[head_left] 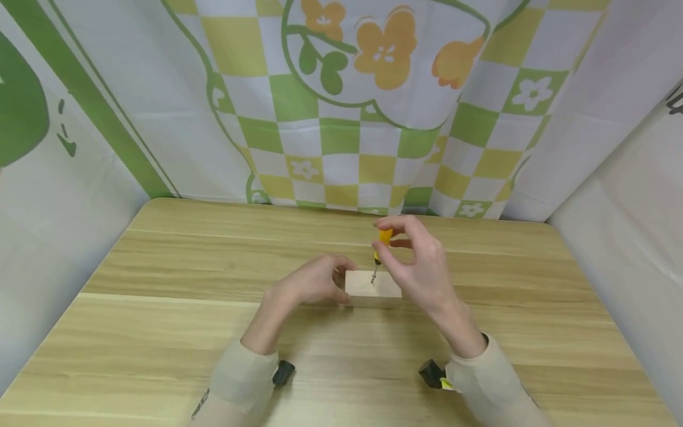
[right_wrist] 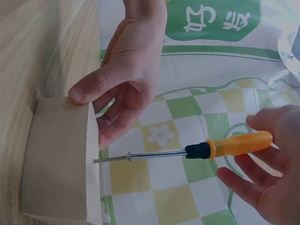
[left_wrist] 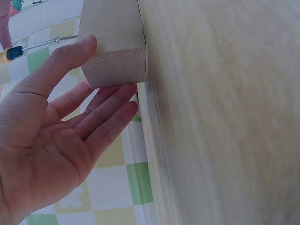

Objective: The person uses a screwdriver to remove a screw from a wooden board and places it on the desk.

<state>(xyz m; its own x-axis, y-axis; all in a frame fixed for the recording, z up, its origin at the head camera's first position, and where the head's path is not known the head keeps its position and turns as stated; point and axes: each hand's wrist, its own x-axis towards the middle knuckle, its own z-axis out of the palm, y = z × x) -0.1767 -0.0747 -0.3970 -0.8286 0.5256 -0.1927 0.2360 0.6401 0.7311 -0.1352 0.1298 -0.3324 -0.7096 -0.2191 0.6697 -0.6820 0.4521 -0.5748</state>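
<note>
A pale wooden block (head_left: 385,292) lies on the table in the head view. My left hand (head_left: 312,281) holds its left end, the thumb (left_wrist: 86,43) on the near side and the fingers round the far side. My right hand (head_left: 427,276) holds the yellow handle of a screwdriver (right_wrist: 241,144) by its upper part, fingers spread around it. Its metal shaft runs down to the head of a screw (right_wrist: 112,160). The screw's tip meets the block's top face, and most of its thread shows above the wood. Screwdriver and screw stand nearly upright, tilted slightly.
The wood-grain table (head_left: 187,332) spreads out around the block. A checked, flowered cloth (head_left: 341,142) hangs behind its far edge, with pale cloth walls at both sides. Dark devices (head_left: 432,373) sit at the inner side of each wrist.
</note>
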